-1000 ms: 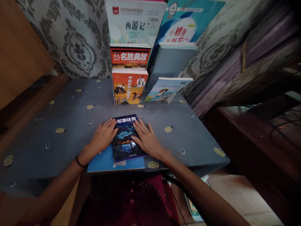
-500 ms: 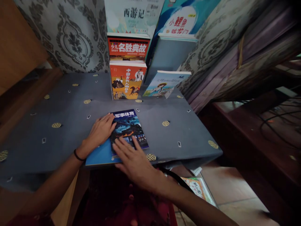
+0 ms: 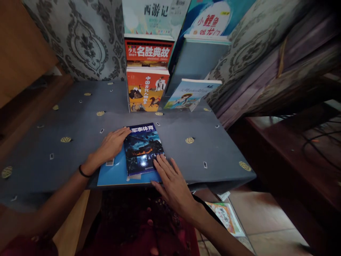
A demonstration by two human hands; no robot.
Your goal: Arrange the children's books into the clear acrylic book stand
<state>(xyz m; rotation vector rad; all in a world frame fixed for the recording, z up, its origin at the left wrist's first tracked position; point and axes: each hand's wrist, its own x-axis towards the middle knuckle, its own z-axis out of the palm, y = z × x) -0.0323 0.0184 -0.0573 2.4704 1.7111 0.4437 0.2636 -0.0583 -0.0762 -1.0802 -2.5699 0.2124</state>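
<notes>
A dark blue book [image 3: 144, 145] with a picture cover lies face up near the table's front edge. Beneath it, a larger light blue book [image 3: 112, 176] sticks out to the left and front, with a barcode showing at its left. My left hand [image 3: 111, 144] rests over the left side of the pair, its fingertips at the dark book's upper left corner. My right hand [image 3: 173, 183] lies flat with fingers apart, fingertips on the lower right corner of the dark book. Neither hand is wrapped round anything.
A clear stand at the back holds several upright books, among them an orange book [image 3: 146, 90] and a pale blue book [image 3: 191, 94]. A patterned grey cloth covers the table [image 3: 82, 142]. More books [image 3: 226, 217] lie on the floor at the right, near a dark red cabinet [image 3: 282, 160].
My right hand has slid right, from the middle of the dark book's lower part to its lower right corner, uncovering the cover. My left hand stays at the left side.
</notes>
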